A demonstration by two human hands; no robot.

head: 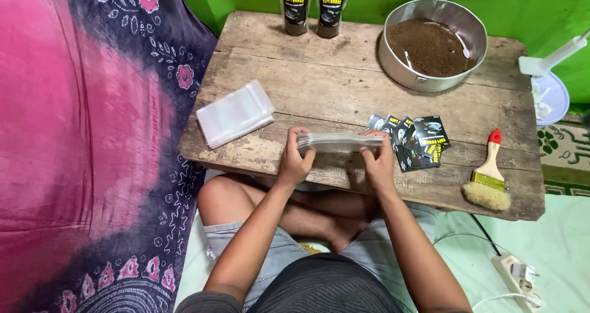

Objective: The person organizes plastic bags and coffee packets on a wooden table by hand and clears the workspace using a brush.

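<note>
Both hands hold a thin stack of clear plastic bags point(339, 142) edge-on just above the low wooden table point(344, 86). My left hand point(295, 159) grips the stack's left end. My right hand point(378, 161) grips its right end. Right of my right hand lies a fanned pile of small black printed labels point(418, 142). A second stack of clear plastic bags point(235, 113) rests flat on the table's left side.
A metal pan point(432, 43) of brown powder with white spoons stands at the back right. Two filled pouches point(313, 7) stand at the back edge. A paintbrush point(488, 178) lies at the right front. A pink and purple cloth point(92, 141) lies left; a power strip point(519, 277) lies on the floor.
</note>
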